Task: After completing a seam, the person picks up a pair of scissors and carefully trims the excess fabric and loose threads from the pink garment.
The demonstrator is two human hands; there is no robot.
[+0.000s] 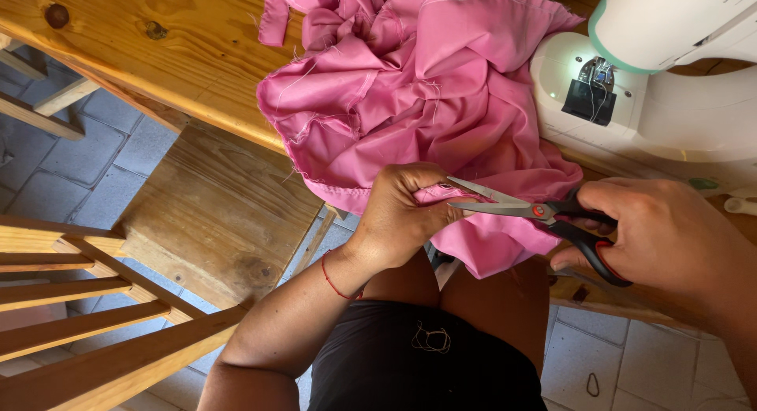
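A crumpled pink fabric point(410, 87) lies on the wooden table point(158, 48) and hangs over its front edge onto my lap. My left hand point(402, 214) pinches a fold of the fabric's lower edge. My right hand point(670, 237) holds black-handled scissors point(544, 214) with a red pivot. Their blades are parted and point left at the pinched fold, close to my left fingers. A red thread band circles my left wrist.
A white sewing machine point(654, 72) with a lit needle area stands on the table to the right. A wooden bench point(221, 214) and a slatted wooden chair point(87, 300) are at the left. Grey paving lies below. A tangle of thread sits on my black shorts point(426, 356).
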